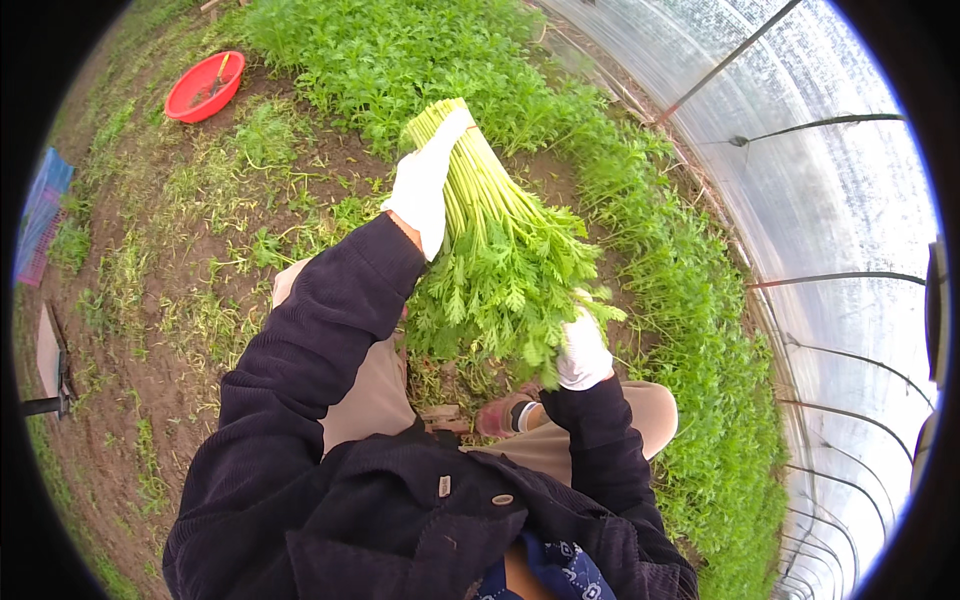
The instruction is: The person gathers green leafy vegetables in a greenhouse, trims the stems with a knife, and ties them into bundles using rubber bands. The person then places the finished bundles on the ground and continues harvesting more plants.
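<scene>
A large bundle of leafy green stalks (487,180), like chrysanthemum greens, is held up before me, cut ends up and leaves down towards my knees. A thin reddish band crosses the stalks near the cut ends. My left hand (424,180), in a white glove, grips the stalk part from the left side; its fingers reach up along the stalks. My right hand (583,349), also white-gloved, is at the lower right edge of the leaves, its fingers partly hidden behind them; whether it grips them is unclear.
Green plants (405,52) grow ahead and along the right, beside the plastic greenhouse wall (840,195). A red basin (196,90) with a yellow-handled tool stands on the soil at upper left. Blue and pink crates or sheets (43,217) lie far left. Trimmings litter the ground.
</scene>
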Demonstrator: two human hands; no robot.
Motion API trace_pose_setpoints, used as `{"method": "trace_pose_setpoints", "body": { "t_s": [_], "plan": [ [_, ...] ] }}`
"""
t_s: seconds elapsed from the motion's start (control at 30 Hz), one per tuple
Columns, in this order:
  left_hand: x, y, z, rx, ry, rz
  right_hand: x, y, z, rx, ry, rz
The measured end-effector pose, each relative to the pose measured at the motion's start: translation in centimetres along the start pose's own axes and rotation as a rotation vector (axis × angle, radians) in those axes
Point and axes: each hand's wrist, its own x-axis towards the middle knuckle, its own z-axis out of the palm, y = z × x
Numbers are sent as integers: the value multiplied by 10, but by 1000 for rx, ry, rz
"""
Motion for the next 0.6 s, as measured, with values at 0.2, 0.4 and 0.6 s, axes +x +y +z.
{"method": "trace_pose_setpoints", "body": {
  "t_s": [0.2, 0.4, 0.6],
  "plan": [
    [0, -1, -2, -42, -6, 37, -6, -9, -13, 1125, -44, 922],
    [1, 1, 1, -67, -115, -1, -9, -3, -13, 369, -112, 277],
    [1, -2, 6, -128, -95, 41, 15, -16, -13, 924, 69, 285]
  ]
}}
